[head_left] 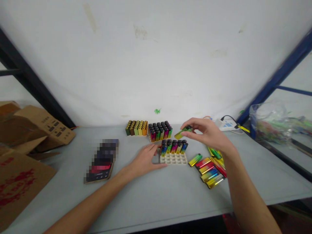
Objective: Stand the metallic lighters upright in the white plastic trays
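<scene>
Grey table (146, 201) with phone (103, 162), lighter trays (174, 158), loose lighters (208, 175), power strip (225, 125)

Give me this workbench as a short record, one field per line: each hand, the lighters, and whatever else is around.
Left hand: at the left side of a part-filled pale tray
Right hand: holds a green-and-yellow lighter
Tray contents: upright lighters at the back, empty slots in front
Loose lighters: lying right of the tray
Behind: black-topped lighters beside a gold-topped group
Far left: cardboard boxes
Far right: clear plastic bag
</scene>
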{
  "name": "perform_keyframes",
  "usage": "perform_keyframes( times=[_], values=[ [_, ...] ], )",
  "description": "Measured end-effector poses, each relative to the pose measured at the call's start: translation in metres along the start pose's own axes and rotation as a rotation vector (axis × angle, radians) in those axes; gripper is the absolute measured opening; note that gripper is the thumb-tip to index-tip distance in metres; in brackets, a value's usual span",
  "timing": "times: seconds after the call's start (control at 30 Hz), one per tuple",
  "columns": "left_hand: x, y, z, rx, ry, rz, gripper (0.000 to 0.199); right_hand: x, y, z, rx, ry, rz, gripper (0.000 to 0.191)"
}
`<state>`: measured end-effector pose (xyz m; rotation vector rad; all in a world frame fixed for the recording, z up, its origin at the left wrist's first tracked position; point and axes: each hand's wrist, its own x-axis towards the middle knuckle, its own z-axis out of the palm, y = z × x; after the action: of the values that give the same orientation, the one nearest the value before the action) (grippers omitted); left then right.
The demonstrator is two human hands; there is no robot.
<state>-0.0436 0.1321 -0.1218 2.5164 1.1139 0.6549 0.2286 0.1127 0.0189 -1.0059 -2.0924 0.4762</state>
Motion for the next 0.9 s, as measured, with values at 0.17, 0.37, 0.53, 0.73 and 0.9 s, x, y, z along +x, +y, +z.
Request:
perform_keyframes(
  times=[0.17,0.37,0.53,0.73,0.9],
  values=[
    [0.0,0.005,-0.002,-0.01,0.007,0.007,0.063,0.01,0.006,0.036,-0.062,-0.277,0.02,0.03],
    [0.0,0.008,-0.005,0.006,0.003,-0.008,0.06,-0.001,0.022,0.06,-0.237,-0.293,-0.092,0.024],
    [-0.001,0.008,-0.005,0.027,-0.005,-0.006,0.055,-0.01,0.026,0.063,-0.309,-0.246,-0.047,0.025],
    [0.0,0.01,-0.007,0.027,0.002,0.002,0.053,-0.015,0.02,0.065,-0.364,-0.257,-0.056,0.02],
    [0.001,0.009,-0.007,0.034,0.003,0.021,0.052,-0.015,0.017,0.066,-0.448,-0.262,-0.094,0.018]
  ],
)
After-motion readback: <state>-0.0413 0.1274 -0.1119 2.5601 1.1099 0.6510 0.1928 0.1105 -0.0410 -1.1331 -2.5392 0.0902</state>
